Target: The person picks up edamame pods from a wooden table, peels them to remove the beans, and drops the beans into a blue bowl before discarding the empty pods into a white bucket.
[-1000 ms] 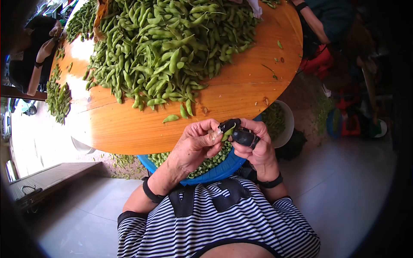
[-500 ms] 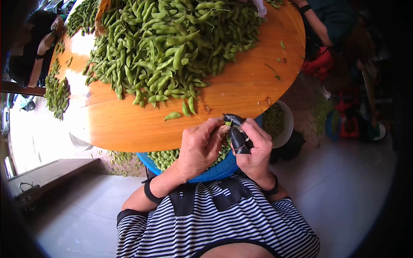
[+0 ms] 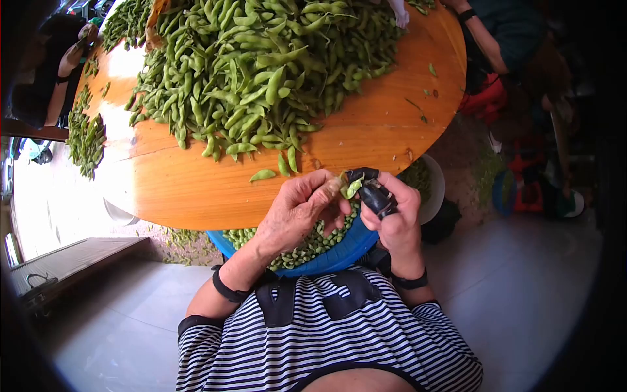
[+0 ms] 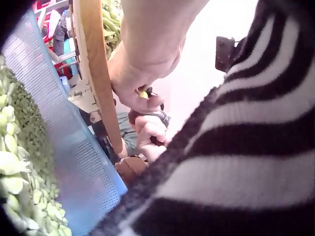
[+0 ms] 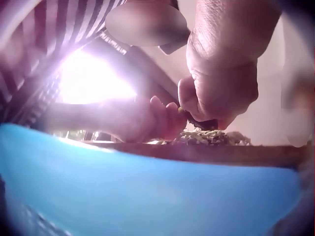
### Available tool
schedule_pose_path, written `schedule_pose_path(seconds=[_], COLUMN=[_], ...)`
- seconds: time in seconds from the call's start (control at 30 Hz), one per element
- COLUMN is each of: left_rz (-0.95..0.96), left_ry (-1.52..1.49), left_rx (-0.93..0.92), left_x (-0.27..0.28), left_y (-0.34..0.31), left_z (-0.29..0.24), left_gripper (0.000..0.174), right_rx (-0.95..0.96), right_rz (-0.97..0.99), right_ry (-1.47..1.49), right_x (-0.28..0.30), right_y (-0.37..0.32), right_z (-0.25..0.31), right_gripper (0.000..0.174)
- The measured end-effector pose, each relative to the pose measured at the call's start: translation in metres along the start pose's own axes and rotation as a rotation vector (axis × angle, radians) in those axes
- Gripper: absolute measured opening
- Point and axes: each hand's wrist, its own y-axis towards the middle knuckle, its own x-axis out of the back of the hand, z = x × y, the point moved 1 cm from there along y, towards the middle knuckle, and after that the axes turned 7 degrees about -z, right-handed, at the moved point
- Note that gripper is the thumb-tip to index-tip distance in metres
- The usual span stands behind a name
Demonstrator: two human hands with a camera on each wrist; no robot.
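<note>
Over the near edge of the wooden table [image 3: 189,202], the left hand [image 3: 297,212] pinches a green bean pod [image 3: 351,188] between thumb and index finger. The right hand [image 3: 398,215] holds the pod's other side, its thumb and index finger wrapped in black coverings. The pod looks split. Beneath both hands, shelled beans [image 3: 312,249] lie in a blue basket [image 3: 339,260]. In the left wrist view the left hand [image 4: 145,73] meets the right hand [image 4: 150,132]; in the right wrist view the right hand [image 5: 221,88] is beside the left hand [image 5: 147,120].
A large heap of pods [image 3: 248,78] covers the table's middle, with a smaller pile [image 3: 86,144] at its left edge. A white bucket [image 3: 436,189] stands below the table at right. Other people's arms show at the upper left and upper right.
Both hands have shifted and turned slightly around the pod. More of the pod shows between the fingertips than half a second ago, and it looks split.
</note>
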Motion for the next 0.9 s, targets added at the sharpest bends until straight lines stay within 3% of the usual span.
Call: schedule_pose_path(seconds=[0.07, 0.1, 0.2, 0.3, 0.43, 0.5, 0.67, 0.73, 0.83, 0.9], left_rz=[0.001, 0.002, 0.004, -0.010, -0.023, 0.011, 0.030, 0.032, -0.088, 0.040], left_ry=[-0.010, -0.009, -0.012, -0.104, -0.158, -0.386, -0.403, -0.434, -0.482, -0.368], left_rx=[-0.061, -0.062, -0.132, -0.155, -0.169, -0.090, -0.121, -0.121, -0.102, -0.119], left_x=[-0.003, -0.002, -0.002, 0.000, 0.002, 0.003, 0.005, 0.003, -0.001, 0.005], left_y=[0.000, 0.001, 0.001, -0.003, -0.005, -0.006, -0.004, -0.006, -0.006, -0.005], left_z=[0.002, 0.004, 0.005, 0.011, 0.017, 0.018, 0.023, 0.024, 0.022, 0.020], left_gripper=[0.023, 0.023, 0.016, 0.014, 0.013, 0.013, 0.014, 0.013, 0.013, 0.013], right_rx=[0.321, 0.322, 0.731, 0.765, 0.555, 0.558, 0.686, 0.495, 0.444, 0.394], right_rz=[-0.131, -0.132, -0.163, -0.171, -0.106, -0.111, -0.149, -0.132, -0.135, -0.143], right_ry=[-0.512, -0.512, -0.793, -0.770, -0.653, -0.659, -0.741, -0.503, -0.422, -0.396], right_x=[0.002, 0.000, -0.010, -0.017, -0.018, -0.016, -0.014, -0.012, -0.014, -0.015], right_y=[-0.002, -0.004, -0.010, -0.011, -0.010, -0.009, -0.009, -0.009, -0.008, -0.007], right_z=[-0.001, 0.000, -0.006, -0.008, -0.004, -0.008, -0.016, -0.020, -0.019, -0.016], right_gripper=[0.027, 0.027, 0.034, 0.031, 0.022, 0.021, 0.022, 0.025, 0.026, 0.024])
